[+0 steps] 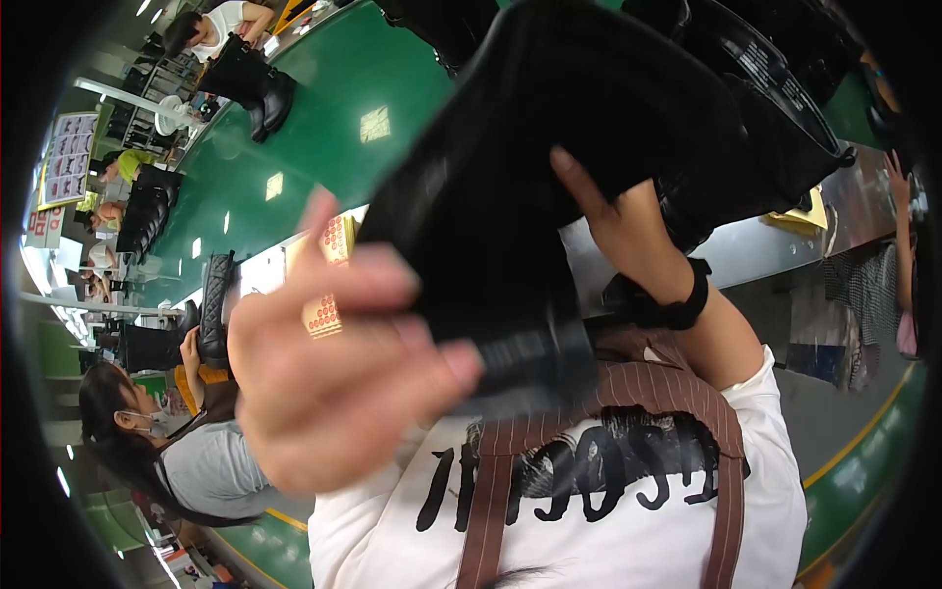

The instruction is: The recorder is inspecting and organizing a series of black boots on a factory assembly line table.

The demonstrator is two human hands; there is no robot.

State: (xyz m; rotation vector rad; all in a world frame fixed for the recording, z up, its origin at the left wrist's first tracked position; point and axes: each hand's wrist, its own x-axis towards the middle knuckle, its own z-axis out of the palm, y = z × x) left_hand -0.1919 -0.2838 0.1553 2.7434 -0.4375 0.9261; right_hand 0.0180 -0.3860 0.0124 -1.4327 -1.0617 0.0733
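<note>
A tall black boot (549, 118) is held up close in front of me, its wide shaft toward the top. My right hand (628, 231) is closed on the boot, thumb lying along the shaft and the other fingers mostly hidden; a black band circles that wrist. My left hand (334, 383), blurred by motion, is raised close to the camera beside the boot's lower left side. Its fingers are bent but apart, with nothing visible between them. Whether it touches the boot I cannot tell.
More black boots (756, 147) stand close at the right, by a metal surface (756, 245) with a yellow packet (805, 216). A green table (334, 88) holds other boots (250, 88). A co-worker (186, 452) sits at the left, near a quilted black boot (214, 304).
</note>
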